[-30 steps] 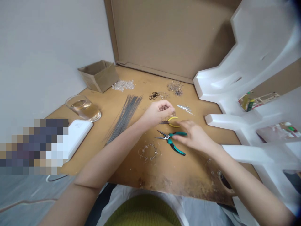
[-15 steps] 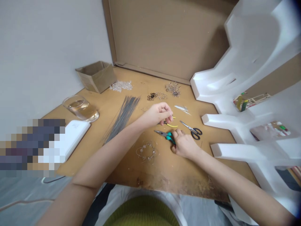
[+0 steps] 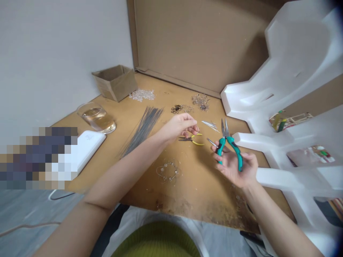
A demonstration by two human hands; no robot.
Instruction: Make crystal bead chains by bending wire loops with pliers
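Note:
Pliers with teal handles (image 3: pixel 221 146) rest in my right hand (image 3: pixel 237 167), palm up, jaws pointing away and handles spread. My left hand (image 3: pixel 186 125) is pinched over the middle of the table; whatever small thing its fingertips hold is too small to make out. Just below it lie yellow-handled pliers (image 3: pixel 190 139). Scissors (image 3: pixel 211 142) are mostly hidden behind my right hand, with the blade tip showing. A wire ring with clear beads (image 3: pixel 168 171) lies nearer to me. Beyond the hands is a small pile of thin silvery pieces (image 3: pixel 210 125).
A bundle of grey wires (image 3: pixel 142 132) lies left of centre. Farther back are clear beads (image 3: pixel 142 94), black rings (image 3: pixel 176 109) and small metal findings (image 3: pixel 200 101). A cardboard box (image 3: pixel 115 84), a glass of liquid (image 3: pixel 98 117) and a white device (image 3: pixel 89 146) stand left; white foam (image 3: pixel 249 139) borders the right.
My right hand has lifted the teal-handled pliers off the table, moved right and turned palm up, with the handles now spread. My left hand stays near the same place.

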